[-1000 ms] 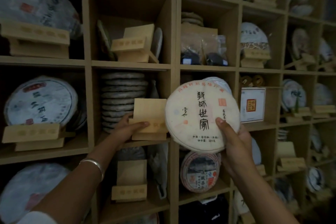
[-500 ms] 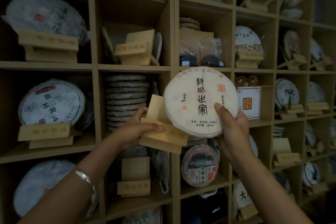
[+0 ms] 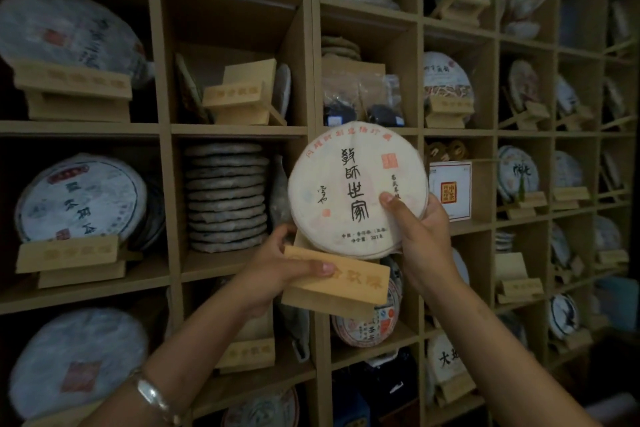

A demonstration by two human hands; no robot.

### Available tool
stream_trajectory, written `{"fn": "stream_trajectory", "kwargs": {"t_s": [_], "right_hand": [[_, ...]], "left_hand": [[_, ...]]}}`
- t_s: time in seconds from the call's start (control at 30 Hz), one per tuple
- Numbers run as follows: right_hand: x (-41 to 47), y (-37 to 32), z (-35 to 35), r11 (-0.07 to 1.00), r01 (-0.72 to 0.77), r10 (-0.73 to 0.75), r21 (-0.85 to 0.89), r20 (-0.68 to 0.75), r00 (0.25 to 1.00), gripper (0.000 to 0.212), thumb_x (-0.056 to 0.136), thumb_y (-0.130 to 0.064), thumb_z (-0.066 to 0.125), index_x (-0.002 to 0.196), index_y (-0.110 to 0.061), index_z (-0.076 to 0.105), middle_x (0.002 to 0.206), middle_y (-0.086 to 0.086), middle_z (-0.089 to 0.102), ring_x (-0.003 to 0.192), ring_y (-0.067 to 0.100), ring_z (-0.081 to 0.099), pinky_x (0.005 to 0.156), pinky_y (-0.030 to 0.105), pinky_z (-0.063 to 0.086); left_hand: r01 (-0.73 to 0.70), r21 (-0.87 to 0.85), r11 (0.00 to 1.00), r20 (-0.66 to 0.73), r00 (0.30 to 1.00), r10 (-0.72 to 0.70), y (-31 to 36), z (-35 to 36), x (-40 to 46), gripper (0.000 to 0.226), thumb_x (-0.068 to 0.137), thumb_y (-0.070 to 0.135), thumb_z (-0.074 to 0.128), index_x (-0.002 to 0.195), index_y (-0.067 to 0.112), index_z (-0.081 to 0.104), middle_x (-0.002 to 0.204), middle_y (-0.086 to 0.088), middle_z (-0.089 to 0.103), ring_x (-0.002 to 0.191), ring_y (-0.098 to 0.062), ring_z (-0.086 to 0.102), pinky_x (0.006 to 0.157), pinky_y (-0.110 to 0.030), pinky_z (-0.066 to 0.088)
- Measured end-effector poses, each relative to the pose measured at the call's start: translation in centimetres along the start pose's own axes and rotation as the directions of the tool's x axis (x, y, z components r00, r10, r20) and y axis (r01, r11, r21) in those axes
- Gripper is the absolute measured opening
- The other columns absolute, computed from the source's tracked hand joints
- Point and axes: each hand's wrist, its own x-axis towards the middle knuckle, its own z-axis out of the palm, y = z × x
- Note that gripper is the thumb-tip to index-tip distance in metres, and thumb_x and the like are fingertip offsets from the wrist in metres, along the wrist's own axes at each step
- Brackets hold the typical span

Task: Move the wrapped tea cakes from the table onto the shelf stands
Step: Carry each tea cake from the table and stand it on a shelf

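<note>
Above blocky wooden stand [image 3: 337, 282], round paper-wrapped cake [image 3: 356, 187]

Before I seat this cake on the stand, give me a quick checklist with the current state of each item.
1. Right hand grips the wrapped tea cake: ok.
2. Left hand grips the wooden stand: ok.
3. Cake label upright, facing out: ok.
4. Cake seated in the stand's groove: not ok; its lower edge sits just behind the stand's lip, hand-held.
5. Stand resting on a shelf: not ok; it is tilted, held in front of the shelf divider.
6. Free cubby for the stand: cannot tell.
</note>
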Motion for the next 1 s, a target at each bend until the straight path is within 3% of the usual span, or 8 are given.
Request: {"fn": "stream_trajectory", "kwargs": {"t_s": [0.2,0.37,0.43,0.6,0.73,0.83,0.93,1.0], "right_hand": [[0.9,0.2,-0.7,0.991,-0.027,0.03,-0.13,0.02,0.999,0.03,0.086,-0.016,0.073,0.111,-0.03,0.061,0.117,0.005,0.072,0.106,0.022,0.07,0.086,0.055,0.058],[1.2,0.4,-0.9,0.975,-0.032,0.045,-0.222,0.054,0.998,0.026,0.086,-0.018,0.073,0.106,-0.031,0.062,0.11,0.001,0.074,0.099,0.016,0.072,0.079,0.042,0.062],[1.2,0.6,-1.0,0.969,-0.061,0.084,-0.24,0.089,0.992,0.019,0.087,-0.017,0.071,0.102,-0.028,0.065,0.109,0.002,0.075,0.095,0.015,0.074,0.078,0.038,0.062],[1.1,1.0,-1.1,0.961,-0.118,0.149,-0.248,0.11,0.983,0.015,0.087,-0.023,0.071,0.101,-0.018,0.071,0.102,0.006,0.077,0.093,0.021,0.075,0.077,0.041,0.062],[1.9,0.5,-0.7,0.89,-0.151,0.176,-0.43,0.019,0.984,0.038,0.084,-0.05,0.069,0.084,-0.013,0.075,0.082,0.005,0.079,0.074,0.019,0.076,0.067,0.04,0.062],[2.9,0.2,-0.6,0.824,-0.062,0.064,-0.564,-0.017,0.998,0.048,0.077,-0.062,0.069,0.097,-0.018,0.069,0.093,0.002,0.075,0.084,0.019,0.072,0.076,0.047,0.061],[3.3,0.0,-0.4,0.869,0.109,-0.064,-0.483,0.109,0.992,0.044,0.081,-0.052,0.072,0.119,-0.035,0.058,0.116,-0.012,0.066,0.102,0.007,0.066,0.078,0.032,0.06],[3.4,0.2,-0.1,0.891,0.144,-0.064,-0.431,0.195,0.979,0.035,0.085,-0.046,0.07,0.118,-0.041,0.059,0.117,-0.01,0.067,0.102,0.009,0.068,0.075,0.028,0.06]], "left_hand": [[0.019,-0.07,0.997,-0.011,1.0,-0.02,-0.7,0.6,0.3,0.096,0.029,0.042,0.088,0.118,0.035,0.055,0.108,0.011,0.066,0.088,-0.006,0.068,0.057,-0.019,0.054],[0.02,-0.159,0.987,-0.076,0.997,-0.033,-1.0,0.7,0.8,0.084,0.031,0.036,0.092,0.109,0.035,0.06,0.094,0.009,0.077,0.083,-0.013,0.073,0.065,-0.037,0.06],[-0.003,-0.178,0.984,-0.095,0.995,-0.014,-0.9,0.5,0.9,0.08,0.035,0.029,0.092,0.108,0.032,0.058,0.09,0.013,0.077,0.077,-0.008,0.074,0.057,-0.03,0.058],[-0.04,-0.158,0.987,-0.081,0.996,0.028,-0.8,0.2,0.5,0.083,0.029,0.03,0.097,0.105,0.031,0.061,0.089,0.017,0.076,0.076,-0.005,0.073,0.053,-0.022,0.056],[-0.039,-0.162,0.986,-0.062,0.998,0.029,-1.3,0.2,0.0,0.077,0.037,0.021,0.097,0.105,0.03,0.063,0.092,0.014,0.077,0.078,-0.005,0.073,0.054,-0.017,0.055],[-0.033,-0.168,0.985,-0.063,0.998,0.023,-1.7,0.1,-0.4,0.074,0.036,0.024,0.096,0.103,0.03,0.064,0.093,0.013,0.077,0.08,-0.006,0.074,0.057,-0.017,0.056],[-0.036,-0.162,0.986,-0.059,0.998,0.026,-1.8,0.2,-0.6,0.074,0.033,0.03,0.092,0.101,0.031,0.063,0.091,0.016,0.077,0.08,-0.003,0.073,0.056,-0.016,0.055],[-0.037,-0.157,0.987,-0.063,0.998,0.027,-1.7,0.2,-0.7,0.074,0.033,0.03,0.091,0.101,0.032,0.061,0.089,0.019,0.076,0.078,-0.001,0.072,0.055,-0.015,0.054]]}}
